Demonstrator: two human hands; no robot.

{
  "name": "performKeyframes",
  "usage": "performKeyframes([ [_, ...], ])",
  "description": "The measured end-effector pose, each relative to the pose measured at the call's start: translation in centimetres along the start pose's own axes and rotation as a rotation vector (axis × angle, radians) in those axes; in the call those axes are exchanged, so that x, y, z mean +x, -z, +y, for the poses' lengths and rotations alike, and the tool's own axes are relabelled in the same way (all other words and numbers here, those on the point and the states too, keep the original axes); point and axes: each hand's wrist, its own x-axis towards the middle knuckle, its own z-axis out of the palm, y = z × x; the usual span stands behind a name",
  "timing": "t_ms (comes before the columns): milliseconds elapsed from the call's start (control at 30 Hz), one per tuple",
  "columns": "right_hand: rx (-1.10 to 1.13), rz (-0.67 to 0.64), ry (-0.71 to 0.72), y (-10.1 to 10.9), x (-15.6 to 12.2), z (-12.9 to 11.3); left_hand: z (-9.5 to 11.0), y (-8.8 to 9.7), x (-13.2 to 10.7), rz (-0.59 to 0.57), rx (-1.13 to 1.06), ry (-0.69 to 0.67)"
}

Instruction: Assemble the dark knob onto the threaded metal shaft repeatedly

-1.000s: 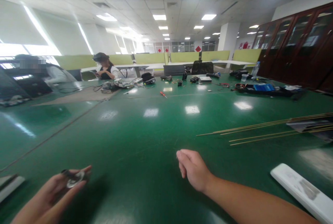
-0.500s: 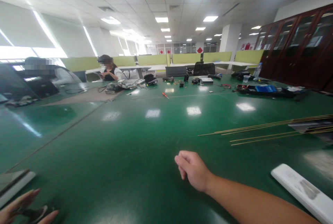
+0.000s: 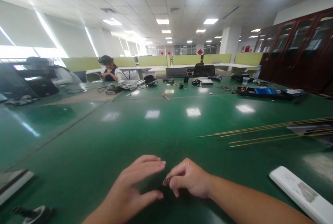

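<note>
My right hand [image 3: 193,178] is closed above the green table [image 3: 166,130], its thumb and fingertips pinching a small dark reddish-brown thing with a lined surface [image 3: 168,180]. What kind of thing it is cannot be made out. To its left, my left hand [image 3: 130,184] reaches in, thumb and fingers apart and nothing between them. The left fingertips point at the small thing without touching it. A dark round object with a short stem and a pale rim [image 3: 39,214] lies at the bottom left corner, away from both hands.
Thin brass-coloured rods [image 3: 249,129] lie at the right, with a long white plastic case [image 3: 296,191] nearer. A flat white-edged object [image 3: 15,186] sits at the left edge. Farther off are a red screwdriver [image 3: 164,96], small black parts [image 3: 181,86] and two people seated at the left.
My left hand has left the dark round object at the bottom left and come across beside my right hand. The right hand has turned slightly, and the small thing in its fingertips now shows.
</note>
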Motion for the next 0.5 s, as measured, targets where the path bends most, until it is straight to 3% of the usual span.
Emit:
performKeyframes([
  [133, 0.042, 0.002, 0.036, 0.0, 0.0, -0.3, 0.7, -2.1, 1.9, 0.061, -0.294, -0.007],
  [300, 0.054, -0.004, 0.005, -0.1, 0.1, 0.1, 1.8, -3.1, 1.7, 0.099, -0.366, 0.116],
  [400, 0.045, -0.025, 0.009, 0.0, 0.2, 0.4, 1.7, -2.4, 0.9, 0.113, -0.305, 0.144],
  [500, 0.040, -0.051, -0.013, 0.4, 0.4, 0.6, 0.6, 0.3, -1.1, 0.245, -0.011, 0.241],
])
